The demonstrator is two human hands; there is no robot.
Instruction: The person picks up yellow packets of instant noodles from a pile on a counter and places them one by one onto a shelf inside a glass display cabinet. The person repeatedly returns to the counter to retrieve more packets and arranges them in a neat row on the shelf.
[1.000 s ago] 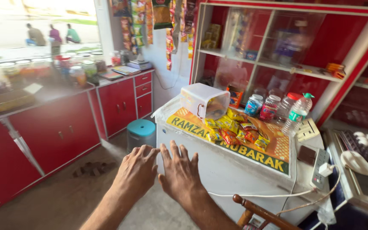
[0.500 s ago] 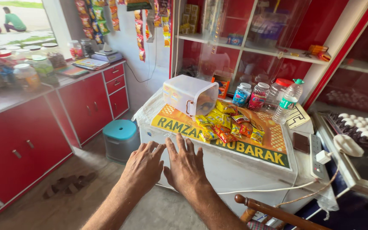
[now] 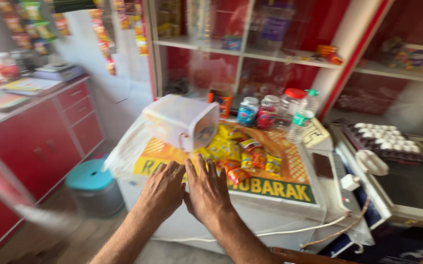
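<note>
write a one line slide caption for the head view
Both hands, left hand beside right hand, reach open toward snack packets spilled from a tipped plastic container on a shop freezer.

Two hands reach side by side over the near edge of a freezer (image 3: 250,215), left hand (image 3: 162,191) beside right hand (image 3: 207,191). On the freezer's mat (image 3: 270,188), just beyond the hands, lie snack packets (image 3: 240,151). A tub (image 3: 179,121) lies on its side left of them. Jars (image 3: 258,110) and a bottle (image 3: 300,120) stand behind. An egg tray (image 3: 382,142) sits to the right; a stool (image 3: 91,183) stands on the floor, left.
</note>
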